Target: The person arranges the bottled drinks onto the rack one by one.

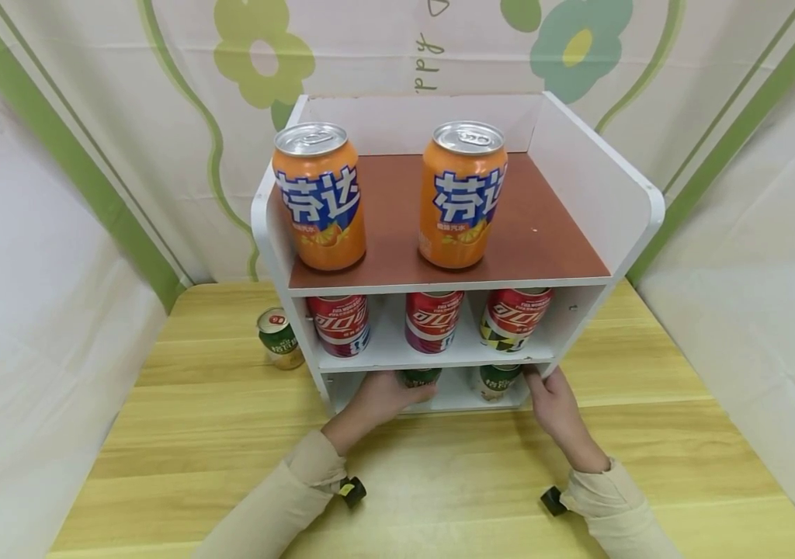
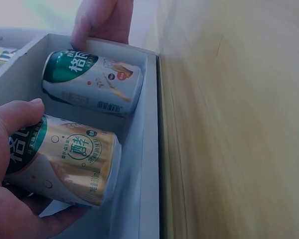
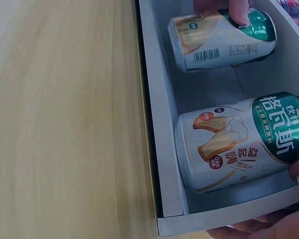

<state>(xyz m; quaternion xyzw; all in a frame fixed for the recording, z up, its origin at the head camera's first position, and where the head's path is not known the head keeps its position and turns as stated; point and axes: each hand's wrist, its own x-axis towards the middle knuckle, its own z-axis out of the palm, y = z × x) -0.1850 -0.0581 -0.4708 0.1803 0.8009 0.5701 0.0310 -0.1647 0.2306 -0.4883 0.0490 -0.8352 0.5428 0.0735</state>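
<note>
My left hand [image 1: 382, 400] reaches into the bottom tier of a white shelf unit [image 1: 439, 362] and grips a green, white and gold drink can [image 2: 65, 159], thumb on one side and fingers around the other. To its right, a matching green and white can [image 3: 239, 144] stands in the same tier by the side panel. My right hand [image 1: 557, 407] holds the lower right side panel [image 3: 239, 214], thumb inside near that can and fingers outside. A third green can [image 1: 279, 339] stands on the table, left of the unit.
Two orange soda cans [image 1: 321, 198] stand on the brown top board [image 1: 383, 210]. Three red cola cans [image 1: 434, 322] line the middle tier. The unit sits on a wooden table [image 1: 209, 435], with printed curtains [image 1: 397, 46] behind and at both sides.
</note>
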